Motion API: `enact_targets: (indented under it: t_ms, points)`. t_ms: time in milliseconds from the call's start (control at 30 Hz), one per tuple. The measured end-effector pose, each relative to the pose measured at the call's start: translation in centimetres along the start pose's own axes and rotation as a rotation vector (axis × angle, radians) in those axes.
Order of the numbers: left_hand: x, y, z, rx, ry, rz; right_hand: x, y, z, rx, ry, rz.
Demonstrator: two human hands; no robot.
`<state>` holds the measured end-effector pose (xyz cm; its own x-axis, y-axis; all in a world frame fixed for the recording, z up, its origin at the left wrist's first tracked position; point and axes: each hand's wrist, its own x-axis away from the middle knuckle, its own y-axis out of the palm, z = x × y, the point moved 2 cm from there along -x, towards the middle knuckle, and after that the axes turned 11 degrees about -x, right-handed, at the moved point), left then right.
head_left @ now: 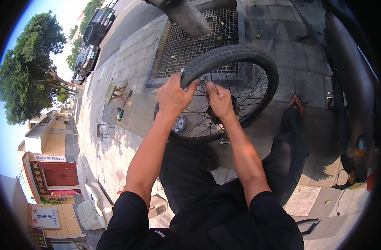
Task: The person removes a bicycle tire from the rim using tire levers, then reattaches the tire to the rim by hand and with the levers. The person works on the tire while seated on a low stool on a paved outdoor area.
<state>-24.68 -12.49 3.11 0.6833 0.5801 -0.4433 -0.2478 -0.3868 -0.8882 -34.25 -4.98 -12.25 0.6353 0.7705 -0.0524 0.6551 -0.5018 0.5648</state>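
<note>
A bicycle wheel with a knobby black tyre (pixel 240 52) stands tilted in front of me, above my knees. My left hand (pixel 173 96) is closed round the tyre at its left side, with the thumb on the inner edge by the rim. Inside the wheel, my right hand (pixel 220 101) pinches a small, slim greyish piece near the rim; its kind is not clear. Thin dark spokes run behind that hand to the black hub (pixel 232 109), which the forearm partly covers. A round silvery thing (pixel 179 124) shows through the spokes at the lower left.
A metal grate (pixel 188 39) surrounds a tree trunk (pixel 185 18) beyond the wheel. A small wooden stool (pixel 115 92), a green tool (pixel 120 113) and a wire-framed stool (pixel 105 131) stand or lie to the left. A dark scooter-like vehicle (pixel 350 79) fills the right side.
</note>
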Motion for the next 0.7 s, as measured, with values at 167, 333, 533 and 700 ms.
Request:
enact_targets:
  t_ms: [167, 333, 533, 700]
  points:
    - [1.2, -0.1, -1.6, -0.015, 0.003, 0.019, 0.1, 0.1, 0.2, 0.091, -0.012, -0.113]
    - [1.6, -0.7, -1.4, 0.02, -0.05, -0.02, 0.4, 0.0, 0.5, -0.055, 0.209, -0.197]
    - [2.2, -0.5, -2.2, 0.037, -0.031, 0.024, 1.5, 1.4, 0.8, 0.07, -0.061, -0.075]
    - [2.6, -0.3, -2.9, 0.082, -0.033, 0.014, 0.9, 0.6, -0.8, -0.109, 0.449, -0.283]
